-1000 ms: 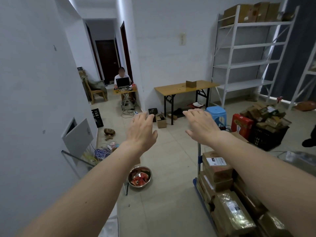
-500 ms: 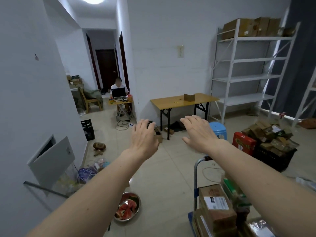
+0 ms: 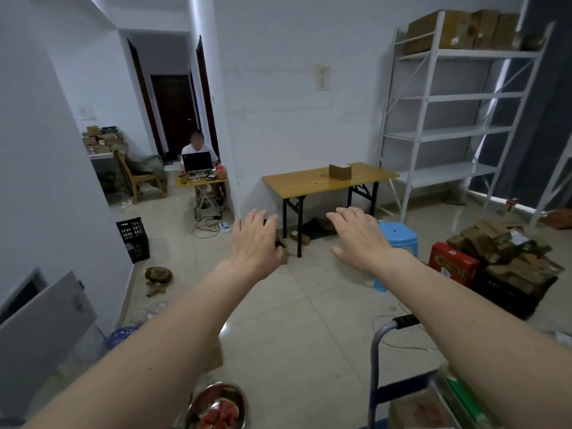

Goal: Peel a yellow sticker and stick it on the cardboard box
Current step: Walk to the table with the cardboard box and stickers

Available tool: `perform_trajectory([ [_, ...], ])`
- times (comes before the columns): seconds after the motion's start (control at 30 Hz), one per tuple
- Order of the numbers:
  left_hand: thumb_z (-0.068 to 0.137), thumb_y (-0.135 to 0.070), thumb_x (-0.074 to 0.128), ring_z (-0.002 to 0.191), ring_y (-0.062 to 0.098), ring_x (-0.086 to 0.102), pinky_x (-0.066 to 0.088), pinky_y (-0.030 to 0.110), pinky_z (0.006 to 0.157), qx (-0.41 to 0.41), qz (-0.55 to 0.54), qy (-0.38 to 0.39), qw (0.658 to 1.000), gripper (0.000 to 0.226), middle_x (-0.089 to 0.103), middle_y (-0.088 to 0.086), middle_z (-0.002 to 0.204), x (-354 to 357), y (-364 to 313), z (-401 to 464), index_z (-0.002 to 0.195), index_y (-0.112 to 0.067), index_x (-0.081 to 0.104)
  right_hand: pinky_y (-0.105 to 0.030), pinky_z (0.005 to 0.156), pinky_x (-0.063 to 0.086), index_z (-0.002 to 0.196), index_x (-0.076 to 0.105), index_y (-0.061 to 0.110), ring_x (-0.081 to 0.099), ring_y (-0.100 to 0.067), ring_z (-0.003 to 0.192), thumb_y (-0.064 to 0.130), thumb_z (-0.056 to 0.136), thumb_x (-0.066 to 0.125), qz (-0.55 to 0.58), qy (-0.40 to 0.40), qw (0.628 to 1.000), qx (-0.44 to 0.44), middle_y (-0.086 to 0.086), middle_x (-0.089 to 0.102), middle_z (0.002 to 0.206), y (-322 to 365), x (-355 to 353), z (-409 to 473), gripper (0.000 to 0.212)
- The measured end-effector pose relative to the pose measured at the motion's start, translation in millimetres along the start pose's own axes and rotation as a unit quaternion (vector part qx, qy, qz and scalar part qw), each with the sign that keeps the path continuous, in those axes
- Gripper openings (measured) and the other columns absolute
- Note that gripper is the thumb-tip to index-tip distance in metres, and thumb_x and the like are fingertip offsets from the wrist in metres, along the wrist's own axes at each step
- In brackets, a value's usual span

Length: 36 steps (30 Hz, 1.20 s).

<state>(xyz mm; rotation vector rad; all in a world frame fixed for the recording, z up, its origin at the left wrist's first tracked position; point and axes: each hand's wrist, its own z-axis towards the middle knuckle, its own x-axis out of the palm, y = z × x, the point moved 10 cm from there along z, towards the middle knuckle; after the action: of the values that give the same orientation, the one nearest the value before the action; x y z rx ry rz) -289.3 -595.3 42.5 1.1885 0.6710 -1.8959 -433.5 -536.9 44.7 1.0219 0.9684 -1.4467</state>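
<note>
A small brown cardboard box (image 3: 340, 171) stands on a yellow folding table (image 3: 297, 184) against the far wall. Small yellow specks (image 3: 315, 182) lie on the tabletop left of the box; they are too small to identify. My left hand (image 3: 255, 243) and my right hand (image 3: 359, 239) are stretched out in front of me, palms down, fingers spread, holding nothing. Both hands are well short of the table, over the tiled floor.
A blue plastic stool (image 3: 397, 239) stands right of the table. White metal shelves (image 3: 458, 97) carry cartons on top. A trolley handle (image 3: 383, 335) and boxes are near right. A bowl of watermelon (image 3: 216, 410) sits on the floor. A person sits at a laptop (image 3: 197, 162) far left.
The view has tilted up and drawn nearer to the table. Both hands stay outstretched and empty; the trolley boxes and bowl have slid towards the bottom edge.
</note>
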Motion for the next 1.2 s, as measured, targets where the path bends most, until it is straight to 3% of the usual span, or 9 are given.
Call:
perform_trajectory([
  [0.37, 0.085, -0.030, 0.055, 0.132, 0.027, 0.035, 0.025, 0.046, 0.113, 0.028, -0.013, 0.034, 0.999, 0.058, 0.044, 0.006, 0.140, 85, 69, 184, 0.138, -0.016, 0.035, -0.047, 0.113, 0.028, 0.142, 0.028, 0.014, 0.025, -0.029, 0.140, 0.030, 0.086, 0.060, 0.000, 0.013, 0.999, 0.038, -0.009, 0.032, 0.150, -34, 66, 188, 0.067],
  [1.2, 0.086, -0.031, 0.055, 0.130, 0.028, 0.035, 0.028, 0.041, 0.108, 0.040, -0.017, 0.059, 0.997, 0.058, 0.043, 0.009, 0.140, 353, 87, 683, 0.138, -0.014, 0.035, -0.048, 0.114, 0.025, 0.144, 0.023, 0.015, 0.021, -0.029, 0.142, 0.034, 0.085, 0.062, 0.006, 0.035, 0.998, 0.053, -0.009, 0.027, 0.153, -273, 264, 645, 0.073],
])
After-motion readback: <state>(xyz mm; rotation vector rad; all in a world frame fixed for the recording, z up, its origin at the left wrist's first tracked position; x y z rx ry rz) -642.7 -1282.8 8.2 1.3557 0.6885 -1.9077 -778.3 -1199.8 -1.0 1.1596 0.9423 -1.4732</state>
